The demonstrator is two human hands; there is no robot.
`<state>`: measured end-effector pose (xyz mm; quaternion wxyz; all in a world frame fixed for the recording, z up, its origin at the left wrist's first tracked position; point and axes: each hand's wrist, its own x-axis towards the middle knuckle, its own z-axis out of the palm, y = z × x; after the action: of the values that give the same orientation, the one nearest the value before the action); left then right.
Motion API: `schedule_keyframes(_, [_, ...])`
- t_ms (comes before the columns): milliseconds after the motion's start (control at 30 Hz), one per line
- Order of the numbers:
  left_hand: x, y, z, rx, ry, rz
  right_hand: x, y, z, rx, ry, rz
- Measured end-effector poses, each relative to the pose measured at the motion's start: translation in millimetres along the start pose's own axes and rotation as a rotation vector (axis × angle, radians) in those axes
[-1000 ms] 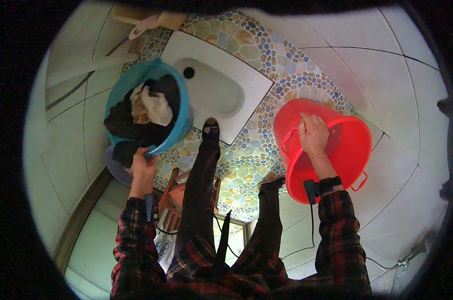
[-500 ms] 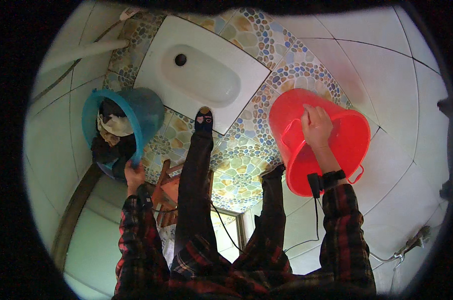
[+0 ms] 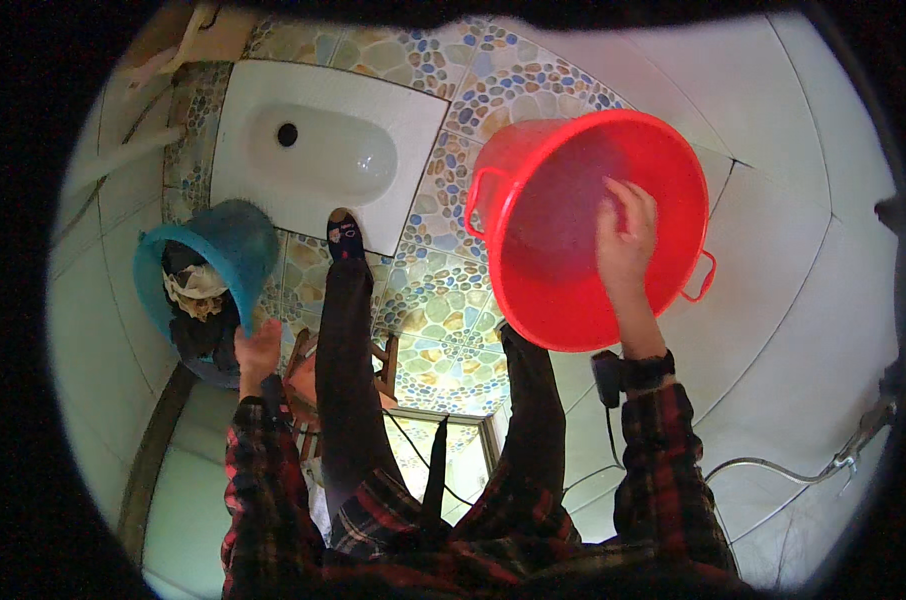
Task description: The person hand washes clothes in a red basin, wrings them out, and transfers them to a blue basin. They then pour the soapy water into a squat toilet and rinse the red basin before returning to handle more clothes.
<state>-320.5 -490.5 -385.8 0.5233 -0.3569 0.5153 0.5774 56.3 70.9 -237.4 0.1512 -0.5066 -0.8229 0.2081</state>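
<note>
A blue bucket (image 3: 241, 232) stands tilted on the left, its mouth turned toward me. Dark clothes (image 3: 208, 333) and a pale cloth (image 3: 197, 287) lie inside it. My left hand (image 3: 259, 348) is at the bucket's near right rim, its fingers closed against the edge. On the right, a red plastic tub (image 3: 563, 255) with side handles shows its wide mouth and seems to have nothing in it, though its bottom is dim. Over that mouth hangs my right hand (image 3: 626, 235), fingers bent and apart, holding nothing.
A white squat toilet (image 3: 235, 125) is set in the pebble-patterned floor (image 3: 443, 335) ahead. A wooden stool (image 3: 303, 380) stands beside my left leg. White tiled walls close in on both sides, and a shower hose (image 3: 773, 462) runs along the right one. A thin black cable (image 3: 420, 450) hangs between my legs.
The red tub's mouth has swung upward, showing more of its inside. My right hand's fingers have spread. The whole view has shifted, while my left hand stays at the blue bucket's rim.
</note>
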Motion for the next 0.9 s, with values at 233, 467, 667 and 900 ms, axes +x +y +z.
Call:
schedule_keyframes(233, [-34, -72, 299, 0.564, -0.068, 0.251, -72, 188, -109, -0.197, 0.118, 0.658])
schedule_keyframes(467, [-69, -162, 461, 1.222, -0.327, 0.762, -99, 234, -118, 0.728, -0.046, 1.108])
schedule_keyframes(667, [-45, -188, 469, 1.269, -0.228, 1.018, -99, 253, -89, 0.283, -0.115, 1.1])
schedule_keyframes(900, [-39, -196, 465, 1.385, -0.03, 1.111, -103, 267, -82, 1.509, -0.308, 1.157])
